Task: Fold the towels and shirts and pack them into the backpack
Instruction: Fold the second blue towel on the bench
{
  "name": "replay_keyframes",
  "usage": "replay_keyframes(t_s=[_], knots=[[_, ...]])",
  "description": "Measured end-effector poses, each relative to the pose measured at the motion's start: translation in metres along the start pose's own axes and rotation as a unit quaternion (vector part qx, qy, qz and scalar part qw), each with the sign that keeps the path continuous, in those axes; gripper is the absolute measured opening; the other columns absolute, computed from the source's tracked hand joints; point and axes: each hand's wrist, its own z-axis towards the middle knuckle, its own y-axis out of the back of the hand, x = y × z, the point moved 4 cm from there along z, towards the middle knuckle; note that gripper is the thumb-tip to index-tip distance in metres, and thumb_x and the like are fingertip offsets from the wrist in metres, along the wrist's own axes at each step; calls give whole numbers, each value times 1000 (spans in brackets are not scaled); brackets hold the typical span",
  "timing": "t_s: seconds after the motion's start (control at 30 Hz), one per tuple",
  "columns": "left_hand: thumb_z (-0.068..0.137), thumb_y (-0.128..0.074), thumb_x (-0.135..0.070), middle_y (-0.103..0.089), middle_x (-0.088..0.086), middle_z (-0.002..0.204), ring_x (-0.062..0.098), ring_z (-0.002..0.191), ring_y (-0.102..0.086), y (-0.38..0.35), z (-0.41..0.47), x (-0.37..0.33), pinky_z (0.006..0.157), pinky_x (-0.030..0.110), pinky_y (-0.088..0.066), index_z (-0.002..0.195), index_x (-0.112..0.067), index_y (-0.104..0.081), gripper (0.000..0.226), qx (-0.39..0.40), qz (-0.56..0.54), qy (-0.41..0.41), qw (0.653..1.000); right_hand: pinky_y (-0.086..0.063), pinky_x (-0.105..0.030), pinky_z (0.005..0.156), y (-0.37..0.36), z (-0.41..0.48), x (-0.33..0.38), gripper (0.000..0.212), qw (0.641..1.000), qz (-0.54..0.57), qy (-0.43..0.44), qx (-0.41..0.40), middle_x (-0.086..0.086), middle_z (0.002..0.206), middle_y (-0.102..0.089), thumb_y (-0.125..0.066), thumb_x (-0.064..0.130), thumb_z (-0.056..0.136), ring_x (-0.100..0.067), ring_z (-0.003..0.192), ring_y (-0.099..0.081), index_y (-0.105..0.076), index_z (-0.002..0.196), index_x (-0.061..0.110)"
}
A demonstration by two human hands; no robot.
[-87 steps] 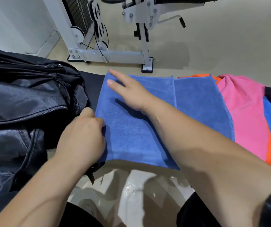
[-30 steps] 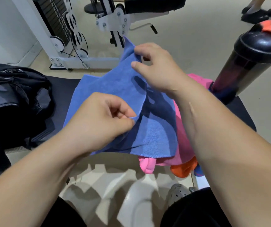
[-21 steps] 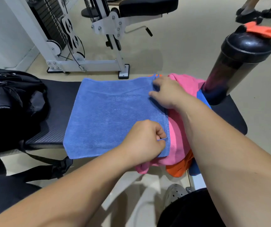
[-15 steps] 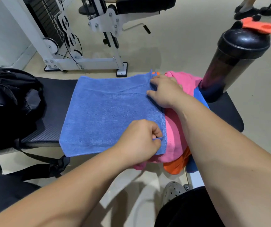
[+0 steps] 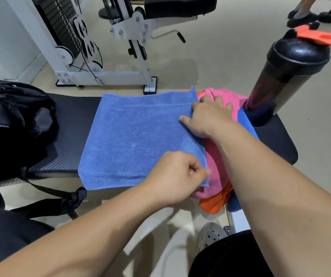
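The left hand (image 5: 177,176) pinched the near right corner of the blue towel (image 5: 138,140). The towel lay flat on the black bench (image 5: 68,136), nearly square, its stitched band along the far edge and its near edge overhanging. Farther back, the right hand (image 5: 206,116) rested spread-fingered across the towel's right edge onto a pink cloth (image 5: 216,156), with the backpack (image 5: 11,120) well left.

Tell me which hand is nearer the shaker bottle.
Right. The right hand sits just left of the shaker bottle; the left hand, farther away, pinches the blue towel.
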Motion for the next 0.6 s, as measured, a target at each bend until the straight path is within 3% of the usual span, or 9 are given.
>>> replay_keyframes(t_s=[0.1,0.17,0.23,0.3,0.4,0.6], knots=[[90,-62,-38,-64,-1,71,15,71,-55,37,3,22,70,35,-44,79,-16,-68,25,-196,22,-20,980,0,-64,119,0,-6,20,75,997,-20,40,-60,-9,168,-4,-34,69,95,-39,153,2,-24,157,29],[89,-51,-45,-66,2,100,23,97,-59,56,11,47,87,40,-46,103,-19,-68,34,-242,96,-11,965,6,-64,119,-7,-11,36,78,995,-22,69,-68,-7,169,7,-27,72,95,-38,153,11,-13,160,31],[91,-34,-62,-50,7,144,33,133,-45,63,19,80,109,52,-36,140,-25,-51,64,-173,195,63,963,10,-64,118,-23,-15,49,81,995,-32,90,-40,-7,168,13,-21,74,94,-36,153,17,-6,161,32],[91,-17,-76,-11,2,169,32,154,-9,63,19,112,121,61,-12,159,-33,-18,81,-75,277,134,949,12,-64,117,-34,-19,56,84,993,-48,105,-24,-7,168,15,-17,77,92,-34,152,20,-2,161,31],[84,-9,-85,16,-3,169,30,155,15,64,10,134,120,65,3,160,-37,7,91,-15,306,161,938,13,-64,117,-40,-24,58,88,991,-62,116,-26,-7,168,14,-12,81,89,-33,152,21,0,161,31],[81,-8,-88,22,5,167,35,153,18,65,-15,129,118,69,-2,158,-32,16,99,46,352,169,919,16,-62,117,-53,-50,57,99,986,-106,128,21,-12,167,13,-9,88,82,-34,153,17,6,160,31]])
